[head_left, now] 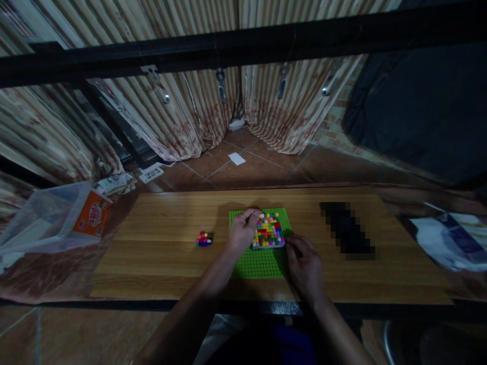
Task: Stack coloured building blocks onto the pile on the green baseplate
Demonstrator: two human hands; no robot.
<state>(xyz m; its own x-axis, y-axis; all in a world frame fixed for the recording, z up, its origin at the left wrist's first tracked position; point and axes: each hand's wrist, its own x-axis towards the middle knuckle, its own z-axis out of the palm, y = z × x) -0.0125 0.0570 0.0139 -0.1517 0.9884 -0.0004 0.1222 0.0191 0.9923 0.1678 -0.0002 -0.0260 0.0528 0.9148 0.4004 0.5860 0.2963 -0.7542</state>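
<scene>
A green studded baseplate lies on the wooden table. On it sits a square block of small multicoloured building bricks, packed side by side. My left hand is closed at the block's upper left, its fingertips pressed together against that edge; anything pinched there is hidden. At the block's lower right, over the plate's right side, my right hand has its fingers curled in, with thumb and forefinger near the block's edge. Whatever it may hold is too small to make out. Left of the plate is a little heap of loose coloured bricks.
A blurred-out dark object lies on the right of the wooden table. Beyond the left end stands a clear plastic bin with an orange label. Papers and a plastic bag lie past the right end. Striped curtains hang behind.
</scene>
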